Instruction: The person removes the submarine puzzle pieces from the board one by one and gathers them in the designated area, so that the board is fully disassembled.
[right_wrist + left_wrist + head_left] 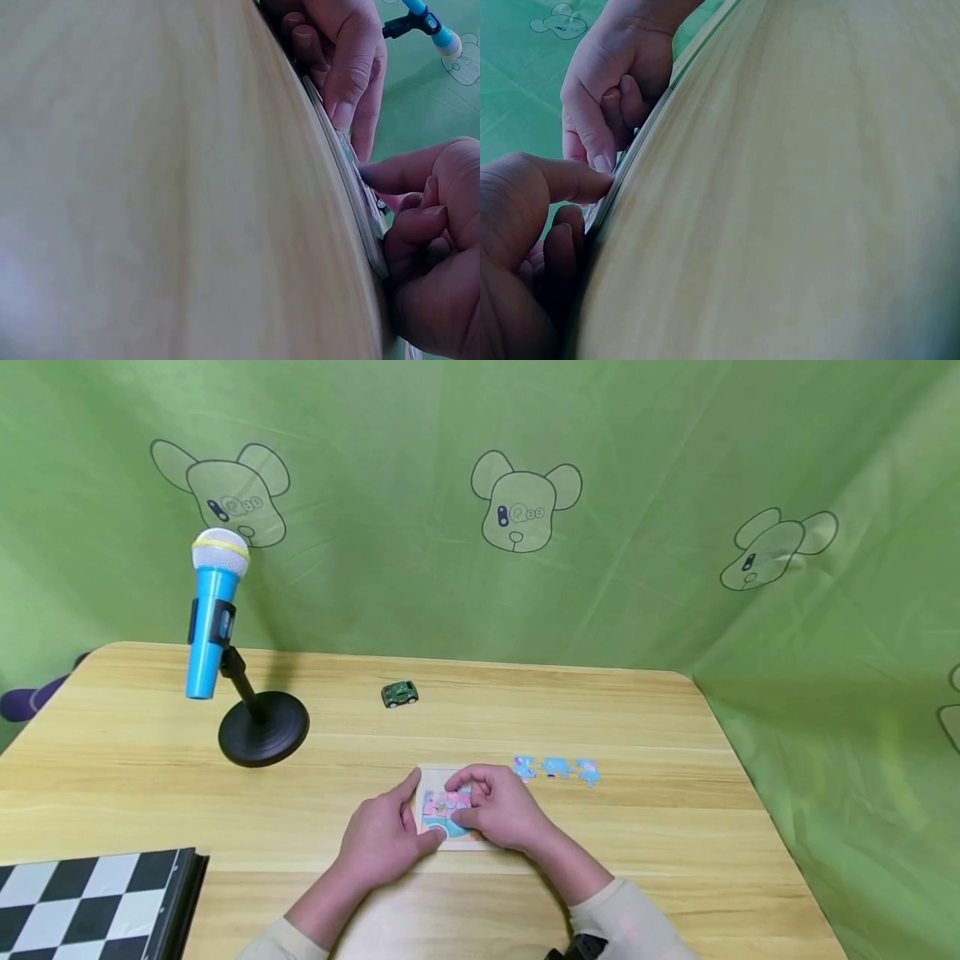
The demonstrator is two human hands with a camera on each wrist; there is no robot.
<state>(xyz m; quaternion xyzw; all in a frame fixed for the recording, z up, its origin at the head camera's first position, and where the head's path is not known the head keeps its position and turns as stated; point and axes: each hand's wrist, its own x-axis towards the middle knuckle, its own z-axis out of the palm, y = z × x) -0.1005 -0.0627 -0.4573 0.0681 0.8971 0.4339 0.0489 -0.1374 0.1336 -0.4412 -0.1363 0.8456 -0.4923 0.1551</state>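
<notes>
A small jigsaw puzzle board [431, 776] with a pale frame lies on the table, a pink and blue picture in its middle. My left hand [382, 843] holds its left side, thumb on the lower picture and index finger along the frame. Over the board's right part, my right hand [504, 806] has bent fingers, with thumb and index around a pink jigsaw piece [463, 794] in the picture; the hand hides the board's right side. Both thumbs come down on the board in the right wrist view. Three loose blue jigsaw pieces [556, 767] lie in a row behind the right hand.
On the wooden table [637, 860], a blue toy microphone [213, 627] stands on a black round base [264, 729] at the left. A dark green toy car [400, 694] sits farther back. A checkered board [90, 902] occupies the front left corner. Green cloth [637, 527] hangs behind.
</notes>
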